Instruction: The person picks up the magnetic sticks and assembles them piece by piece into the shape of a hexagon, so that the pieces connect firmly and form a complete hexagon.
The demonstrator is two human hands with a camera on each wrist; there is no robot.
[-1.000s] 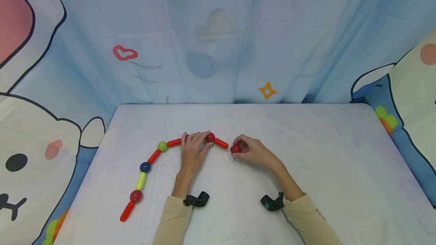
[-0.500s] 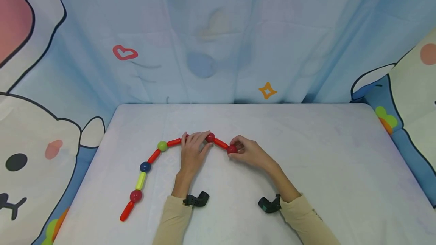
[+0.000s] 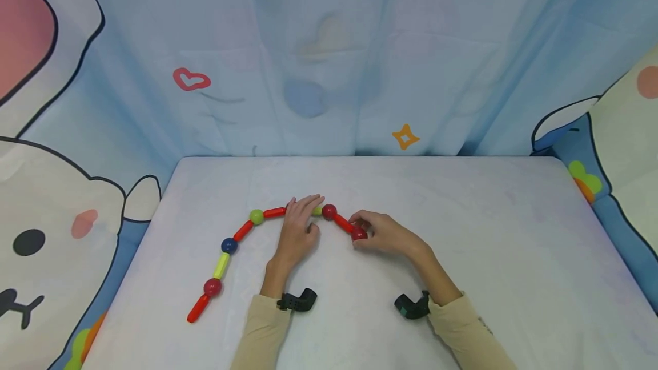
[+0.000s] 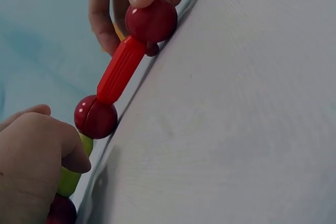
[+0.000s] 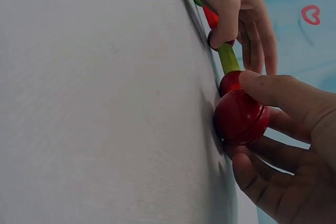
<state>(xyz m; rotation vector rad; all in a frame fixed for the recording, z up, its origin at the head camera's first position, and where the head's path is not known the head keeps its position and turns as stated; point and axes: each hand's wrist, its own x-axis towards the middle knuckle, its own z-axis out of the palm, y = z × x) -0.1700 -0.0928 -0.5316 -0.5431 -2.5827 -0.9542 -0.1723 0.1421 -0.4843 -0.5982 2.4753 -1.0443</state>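
Note:
A curved chain of coloured rods (image 3: pixel 244 230) and balls arches over the white table. At its right end my right hand (image 3: pixel 390 236) pinches a red ball (image 4: pixel 152 20) between thumb and fingers. That ball meets the end of a red rod (image 4: pixel 122 71), whose other end joins another red ball (image 4: pixel 96 117). My left hand (image 3: pixel 298 230) lies across the top of the chain, fingers extended and thumb apart from them. It partly covers a yellow-green rod (image 5: pixel 228 59) and a dark red ball (image 4: pixel 61 211).
The chain's left part has a green ball (image 3: pixel 256 216), a blue ball (image 3: pixel 229 245), a yellow rod (image 3: pixel 221 266), a red ball (image 3: pixel 213 287) and a red end rod (image 3: pixel 197 308). A blue curtain (image 3: pixel 329 73) hangs behind the table (image 3: pixel 514 256).
The right hand brought its red ball left to the red rod's end, then came slightly back right and nearer. The whole chain has shifted right, and the left hand's fingers have tilted rightward.

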